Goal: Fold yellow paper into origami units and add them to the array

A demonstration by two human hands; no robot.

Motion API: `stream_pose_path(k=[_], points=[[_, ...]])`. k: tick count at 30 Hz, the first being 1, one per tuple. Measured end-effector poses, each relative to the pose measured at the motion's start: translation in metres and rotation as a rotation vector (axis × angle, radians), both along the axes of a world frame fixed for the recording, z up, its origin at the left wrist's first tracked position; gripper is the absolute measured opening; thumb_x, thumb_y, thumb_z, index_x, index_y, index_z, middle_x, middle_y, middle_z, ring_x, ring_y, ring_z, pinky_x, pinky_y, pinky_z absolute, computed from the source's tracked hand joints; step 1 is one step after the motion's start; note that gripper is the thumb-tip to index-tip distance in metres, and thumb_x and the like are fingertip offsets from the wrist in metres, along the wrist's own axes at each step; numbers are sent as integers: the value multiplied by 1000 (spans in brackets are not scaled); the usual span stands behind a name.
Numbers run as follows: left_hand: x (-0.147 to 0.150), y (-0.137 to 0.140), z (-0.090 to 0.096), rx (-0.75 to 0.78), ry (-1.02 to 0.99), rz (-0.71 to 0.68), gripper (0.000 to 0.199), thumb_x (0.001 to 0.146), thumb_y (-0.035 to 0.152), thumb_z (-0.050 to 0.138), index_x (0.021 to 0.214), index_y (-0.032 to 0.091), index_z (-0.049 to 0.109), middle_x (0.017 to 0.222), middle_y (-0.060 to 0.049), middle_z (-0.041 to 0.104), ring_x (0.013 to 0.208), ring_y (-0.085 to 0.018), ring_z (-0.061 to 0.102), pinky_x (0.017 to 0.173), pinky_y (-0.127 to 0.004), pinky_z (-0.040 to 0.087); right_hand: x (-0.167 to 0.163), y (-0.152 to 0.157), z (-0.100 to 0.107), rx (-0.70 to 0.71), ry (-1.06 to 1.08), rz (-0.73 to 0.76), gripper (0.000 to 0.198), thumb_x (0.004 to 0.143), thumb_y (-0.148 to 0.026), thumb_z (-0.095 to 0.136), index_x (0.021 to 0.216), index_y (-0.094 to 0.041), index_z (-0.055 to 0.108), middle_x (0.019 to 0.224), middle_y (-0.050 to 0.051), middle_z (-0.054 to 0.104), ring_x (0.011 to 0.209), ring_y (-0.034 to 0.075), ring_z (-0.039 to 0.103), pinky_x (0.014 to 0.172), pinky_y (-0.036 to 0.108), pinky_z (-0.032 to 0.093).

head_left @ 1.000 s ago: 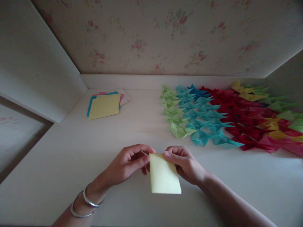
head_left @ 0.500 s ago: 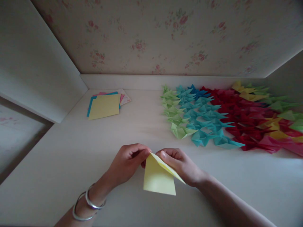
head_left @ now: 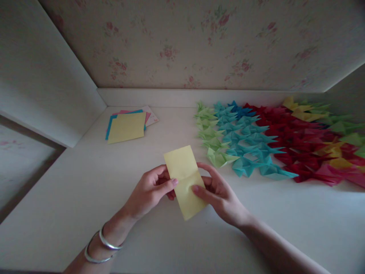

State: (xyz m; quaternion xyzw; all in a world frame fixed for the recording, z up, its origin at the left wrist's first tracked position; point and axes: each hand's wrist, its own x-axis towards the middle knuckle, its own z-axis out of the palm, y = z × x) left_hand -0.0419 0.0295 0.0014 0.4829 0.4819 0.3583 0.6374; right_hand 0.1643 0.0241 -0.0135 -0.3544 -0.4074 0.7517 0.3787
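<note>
Between my two hands is a yellow sheet of origami paper [head_left: 185,163], folded to a narrow rectangle with a faint crease across its middle. It is held tilted above the white table. My left hand [head_left: 155,184] pinches its left edge, thumb on top and fingers behind. On the opposite edge my right hand [head_left: 216,192] grips it, the thumb pressing on the lower half and the index finger at the upper right side. The fingers behind the paper are partly hidden. Two silver bangles [head_left: 107,241] circle my left wrist.
At the back left lies a stack of square paper [head_left: 127,127], yellow on top, with blue and pink below. Rows of folded paper cranes [head_left: 245,142] in green, turquoise, red and yellow cover the right of the white table [head_left: 85,198]. A floral wall [head_left: 176,45] rises behind.
The yellow paper has gone from a half-open fold, hanging low with its flaps apart, to a flat narrow rectangle turned upward. Both hands now hold its side edges rather than its top corner.
</note>
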Motion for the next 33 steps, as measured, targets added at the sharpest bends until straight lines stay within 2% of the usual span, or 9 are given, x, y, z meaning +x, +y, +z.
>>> stream_pose_path(k=[3,6,9,12,16,19,24,27,33], points=[[2,0,1,-131,-14,-53,24,83,35,71,78,12,67,65,-3,68,54,-13,63,52,-23,52,4,-2,-5,74,-106,-112,58,89,-37,67,136,-27,35,85,1,69,72,16,65,62,24,49],[5,0,0,-165,57,0,30,83,39,70,72,11,69,60,-5,70,53,-15,65,52,-24,53,14,-4,-8,231,-240,-134,46,95,-38,57,137,-29,39,99,5,68,81,18,65,67,27,51],[5,2,0,-133,103,96,29,82,40,71,76,11,72,62,-6,73,53,-15,65,51,-23,53,24,-4,-4,550,-411,-14,36,96,-29,51,131,-31,53,129,8,59,108,24,61,85,33,52],[3,3,2,-96,104,155,29,81,40,72,76,12,72,63,-5,73,55,-15,66,51,-22,54,27,-2,-1,856,-506,21,48,85,-17,57,131,-29,55,147,9,43,129,31,49,100,41,48],[3,2,2,-55,107,187,26,83,38,71,78,13,72,65,-5,73,59,-15,68,52,-22,55,21,-1,-7,1089,-601,-127,47,80,-11,67,124,-27,61,153,11,27,119,29,56,92,41,55],[5,0,1,-32,94,190,25,83,38,71,82,13,73,71,-6,75,66,-18,71,54,-23,56,20,0,-14,1226,-712,-181,30,82,-15,71,110,-26,71,146,12,40,118,31,57,86,40,57],[5,-1,-2,-28,86,96,28,83,40,72,84,11,73,75,-9,77,68,-20,72,58,-26,57,22,3,-16,1236,-715,-240,15,85,-17,70,96,-25,75,131,13,54,112,28,61,84,37,57],[5,-2,-4,-77,128,20,35,85,43,69,82,9,75,70,-10,76,60,-18,69,58,-26,57,18,3,-14,1130,-622,-268,12,85,-15,70,93,-24,74,128,12,54,118,28,58,90,37,55],[9,-2,-4,-102,76,66,34,86,43,68,89,10,73,68,-7,74,62,-17,69,57,-24,57,10,-1,-13,955,-490,-269,10,87,-17,69,91,-24,74,123,10,56,117,26,58,94,36,52]])
